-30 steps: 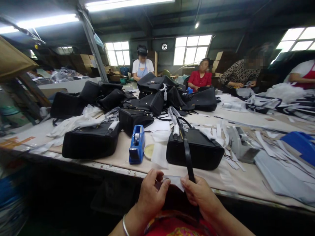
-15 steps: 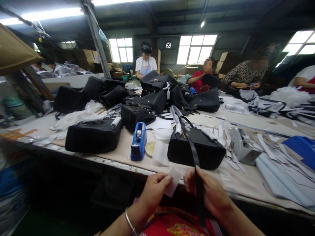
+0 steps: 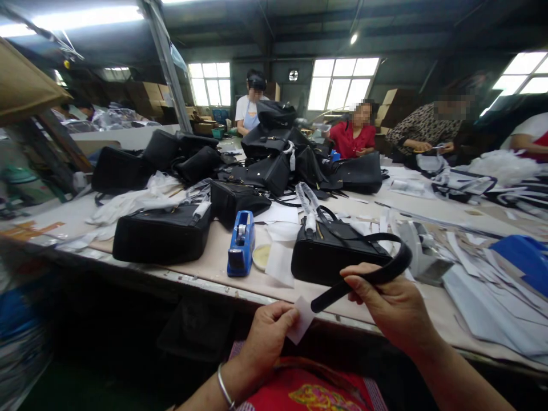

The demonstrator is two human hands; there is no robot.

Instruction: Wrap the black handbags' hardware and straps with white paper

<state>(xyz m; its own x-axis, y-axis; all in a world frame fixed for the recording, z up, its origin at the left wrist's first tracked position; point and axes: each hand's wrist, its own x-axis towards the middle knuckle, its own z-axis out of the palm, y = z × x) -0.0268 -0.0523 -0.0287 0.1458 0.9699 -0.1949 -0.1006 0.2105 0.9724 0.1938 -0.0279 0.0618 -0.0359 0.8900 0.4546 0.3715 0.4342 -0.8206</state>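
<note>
Between thumb and fingers, my left hand (image 3: 269, 328) pinches a small white piece of paper (image 3: 303, 322) in front of the table edge. My right hand (image 3: 391, 302) grips a black strap (image 3: 368, 278) near its end. The strap's free tip points down left, close to the paper, and its other part curves up and back over a black handbag (image 3: 338, 260). That handbag lies on the table just beyond my right hand, with a clear plastic wrap (image 3: 307, 200) around one handle.
A blue tape dispenser (image 3: 241, 245) stands beside a small round dish (image 3: 260, 257). Another black handbag (image 3: 162, 234) lies left, and more bags are piled behind. A grey tape dispenser (image 3: 422, 254), paper strips (image 3: 475, 257) and white sheets (image 3: 483, 311) lie right. Several people work across the table.
My right hand has moved right and turned, swinging the strap from hanging downward to a raised curve with its tip near the paper. My left hand stays almost in place with the paper.
</note>
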